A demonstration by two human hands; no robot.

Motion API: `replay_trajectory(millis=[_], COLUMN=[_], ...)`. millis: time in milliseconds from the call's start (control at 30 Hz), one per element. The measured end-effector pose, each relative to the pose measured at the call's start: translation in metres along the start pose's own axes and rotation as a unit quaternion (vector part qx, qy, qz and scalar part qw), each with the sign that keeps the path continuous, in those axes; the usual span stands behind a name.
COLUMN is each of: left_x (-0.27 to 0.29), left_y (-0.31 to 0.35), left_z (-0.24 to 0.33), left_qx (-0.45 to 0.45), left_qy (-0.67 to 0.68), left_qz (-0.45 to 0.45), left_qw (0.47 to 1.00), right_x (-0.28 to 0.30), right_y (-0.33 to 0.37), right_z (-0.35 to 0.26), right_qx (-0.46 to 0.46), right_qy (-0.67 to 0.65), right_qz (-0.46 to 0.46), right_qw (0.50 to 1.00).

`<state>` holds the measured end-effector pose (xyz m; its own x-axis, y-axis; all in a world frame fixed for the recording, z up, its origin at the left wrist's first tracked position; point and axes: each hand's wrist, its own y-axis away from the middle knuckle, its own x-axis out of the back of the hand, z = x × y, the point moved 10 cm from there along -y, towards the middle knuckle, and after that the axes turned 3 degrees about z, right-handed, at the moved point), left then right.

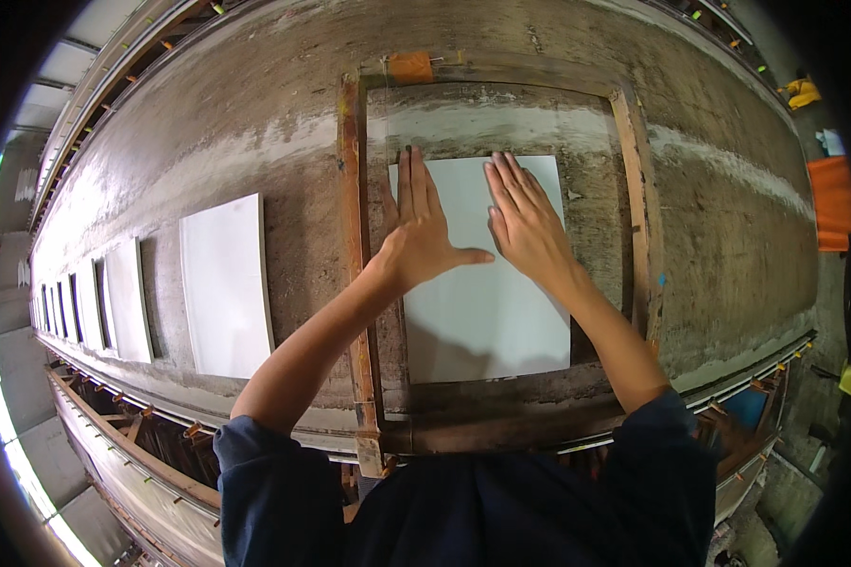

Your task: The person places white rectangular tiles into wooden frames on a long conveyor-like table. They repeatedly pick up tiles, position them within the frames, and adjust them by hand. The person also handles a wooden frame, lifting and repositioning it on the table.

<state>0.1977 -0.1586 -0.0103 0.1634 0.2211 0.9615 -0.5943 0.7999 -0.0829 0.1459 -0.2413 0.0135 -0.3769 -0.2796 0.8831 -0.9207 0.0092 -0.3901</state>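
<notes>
A white sheet [482,326] lies flat on a long, stained table [728,246], inside a worn rectangular wooden frame [354,189]. My left hand [418,227] rests over the sheet's left side with its fingers stretched toward the far edge and the thumb pointing right. Farther right, my right hand [529,210] lies flat near the sheet's far right corner, fingers extended and close together. Neither hand grips anything. The two palms hide parts of the sheet, and shadow falls on its near half.
To the left of the frame lies another white sheet [225,283], with several more in a row beyond it. An orange patch [409,66] sits on the frame's far bar. A rail [747,378] with small clips follows the table's near edge. Orange material [830,203] is at the far right.
</notes>
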Motion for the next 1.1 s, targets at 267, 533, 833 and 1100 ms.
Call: replay_trajectory(millis=[267, 533, 833, 1100], left_x=[-0.015, 0.005, -0.015, -0.014], left_y=[-0.025, -0.002, 0.095, 0.125], left_z=[-0.001, -0.015, 0.072, 0.106], left_qx=[0.021, 0.050, -0.003, -0.078], left_qy=[-0.004, 0.018, -0.094, -0.061], left_qz=[-0.037, 0.200, 0.050, -0.072], left_qw=[0.999, 0.978, 0.994, 0.992], right_x=[-0.031, -0.012, 0.022, 0.029], right_y=[-0.045, 0.008, 0.104, 0.116], right_z=[0.011, 0.065, -0.012, -0.073], right_qx=[0.013, -0.230, -0.114, -0.013], right_qy=[0.039, 0.072, 0.116, 0.054], right_qz=[0.015, 0.006, -0.009, -0.043], right_qw=[0.999, 0.970, 0.987, 0.998])
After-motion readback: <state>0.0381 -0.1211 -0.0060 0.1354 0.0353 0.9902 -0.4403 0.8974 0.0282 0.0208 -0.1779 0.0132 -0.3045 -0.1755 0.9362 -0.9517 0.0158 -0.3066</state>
